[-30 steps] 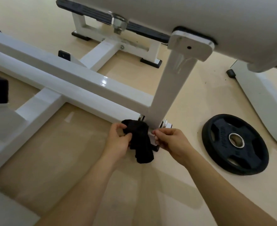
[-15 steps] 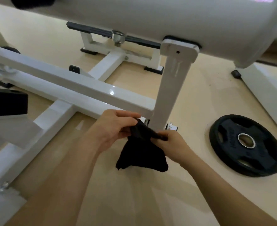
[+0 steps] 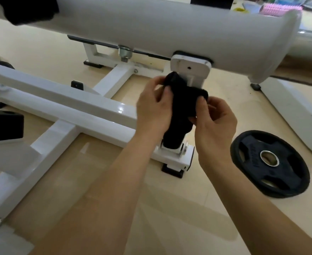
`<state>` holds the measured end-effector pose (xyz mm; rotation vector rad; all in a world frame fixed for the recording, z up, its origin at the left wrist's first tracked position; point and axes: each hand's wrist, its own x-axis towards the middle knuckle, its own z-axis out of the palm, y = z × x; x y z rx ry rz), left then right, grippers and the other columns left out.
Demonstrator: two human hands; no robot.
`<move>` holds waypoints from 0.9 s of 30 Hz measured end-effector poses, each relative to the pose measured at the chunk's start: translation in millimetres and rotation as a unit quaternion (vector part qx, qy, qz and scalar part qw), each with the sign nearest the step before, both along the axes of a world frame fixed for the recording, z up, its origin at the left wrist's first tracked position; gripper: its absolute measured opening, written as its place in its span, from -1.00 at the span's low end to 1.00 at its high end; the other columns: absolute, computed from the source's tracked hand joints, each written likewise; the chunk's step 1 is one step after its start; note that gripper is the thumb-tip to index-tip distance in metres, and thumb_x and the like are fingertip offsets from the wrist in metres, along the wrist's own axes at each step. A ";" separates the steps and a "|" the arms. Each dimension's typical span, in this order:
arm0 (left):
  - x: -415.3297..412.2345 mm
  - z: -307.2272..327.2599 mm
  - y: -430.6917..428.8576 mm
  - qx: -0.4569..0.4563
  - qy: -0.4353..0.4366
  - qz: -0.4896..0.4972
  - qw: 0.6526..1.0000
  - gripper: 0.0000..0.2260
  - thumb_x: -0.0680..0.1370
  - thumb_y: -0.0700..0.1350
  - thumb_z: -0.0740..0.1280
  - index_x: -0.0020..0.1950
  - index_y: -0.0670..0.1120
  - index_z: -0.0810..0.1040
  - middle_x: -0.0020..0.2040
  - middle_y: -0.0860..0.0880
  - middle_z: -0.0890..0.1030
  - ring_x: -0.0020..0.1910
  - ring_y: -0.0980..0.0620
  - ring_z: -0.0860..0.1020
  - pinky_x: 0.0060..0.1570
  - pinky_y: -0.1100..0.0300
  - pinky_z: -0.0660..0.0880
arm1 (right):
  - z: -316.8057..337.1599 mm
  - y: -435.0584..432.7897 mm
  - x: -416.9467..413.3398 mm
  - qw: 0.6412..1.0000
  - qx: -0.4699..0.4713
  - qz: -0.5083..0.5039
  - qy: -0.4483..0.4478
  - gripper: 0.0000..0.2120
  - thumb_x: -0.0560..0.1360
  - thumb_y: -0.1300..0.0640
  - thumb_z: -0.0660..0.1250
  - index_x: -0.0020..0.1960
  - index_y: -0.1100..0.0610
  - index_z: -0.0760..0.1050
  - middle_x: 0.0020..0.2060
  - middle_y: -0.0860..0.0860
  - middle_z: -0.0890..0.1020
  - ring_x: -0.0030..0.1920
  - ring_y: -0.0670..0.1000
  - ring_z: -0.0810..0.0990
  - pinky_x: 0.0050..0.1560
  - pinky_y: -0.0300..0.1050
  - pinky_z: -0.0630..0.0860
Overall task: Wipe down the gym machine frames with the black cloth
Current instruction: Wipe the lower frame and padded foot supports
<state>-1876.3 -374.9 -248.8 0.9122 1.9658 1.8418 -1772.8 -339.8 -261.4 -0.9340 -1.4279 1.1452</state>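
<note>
The black cloth (image 3: 181, 111) hangs in front of the white upright post of the gym machine frame (image 3: 89, 109), covering most of that post. My left hand (image 3: 154, 109) pinches the cloth's upper left end near the white bracket plate (image 3: 190, 68). My right hand (image 3: 216, 118) pinches the cloth's right end a little lower. Both hands hold it above the post's base (image 3: 173, 156). A long white padded roller (image 3: 169, 28) runs across above the bracket.
A black weight plate (image 3: 270, 163) lies flat on the beige floor at the right. Another white frame part (image 3: 296, 115) slants along the far right. A black pad (image 3: 3, 126) sits at the left edge. White crossbars spread left and toward the back.
Both hands have risen with the cloth from the post's base up to just under the bracket plate. The cloth now hangs stretched along the post.
</note>
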 end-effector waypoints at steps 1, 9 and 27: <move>5.8 -1.3 4.4 0.002 -0.001 -0.031 1.000 -0.75 0.60 -0.03 0.14 0.26 0.17 0.43 0.01 0.21 0.61 -0.03 0.29 0.57 -0.08 0.37 0.50 | -1.4 -1.6 -2.8 0.999 0.041 -0.003 -0.012 -0.96 0.51 0.02 0.30 -0.07 -0.05 0.53 -0.18 -0.11 0.65 -0.12 -0.16 0.63 -0.09 -0.30 0.57; 22.6 -67.2 -7.7 -0.212 0.234 -0.032 0.948 -0.42 0.50 -0.23 0.20 0.51 0.00 0.17 0.16 -0.03 0.55 0.06 -0.08 0.53 -0.03 0.05 0.43 | -67.0 2.4 7.7 0.960 0.137 0.026 -0.243 -0.89 0.43 0.32 0.40 -0.14 0.13 0.58 -0.21 0.04 0.56 -0.25 -0.09 0.48 -0.14 -0.48 0.37; 35.1 -47.9 -11.5 -0.202 0.070 -0.021 0.977 -0.59 0.58 -0.24 0.17 0.43 0.01 0.35 0.12 0.05 0.54 0.17 0.00 0.48 0.12 0.20 0.44 | -51.5 -2.3 5.8 0.980 -0.142 0.040 -0.130 -0.89 0.36 0.30 0.43 -0.23 0.11 0.63 -0.26 0.08 0.67 -0.21 0.14 0.64 -0.06 0.11 0.59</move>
